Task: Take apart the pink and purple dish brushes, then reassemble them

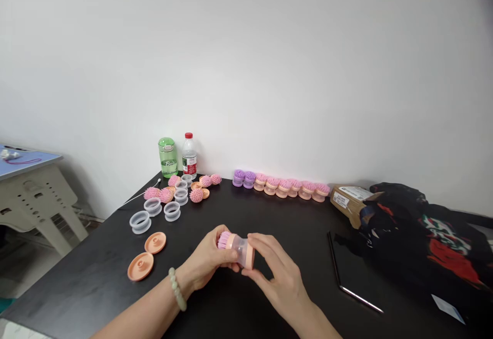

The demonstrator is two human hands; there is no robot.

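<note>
Above the middle of the black table, my left hand is wrapped round a brush with pink bristles, a clear waist and a peach base. The brush lies on its side, bristles toward the left palm. My right hand pinches the rim of the peach base between thumb and fingers. To the left lie two round peach discs, several clear rings and several pink bristle heads, some with peach parts. A row of upright brushes, two purple and several pink, stands along the wall.
A green bottle and a red-capped water bottle stand at the back left, near a white cable. On the right are a cardboard box, dark printed fabric and a bent black-and-silver rod on the table.
</note>
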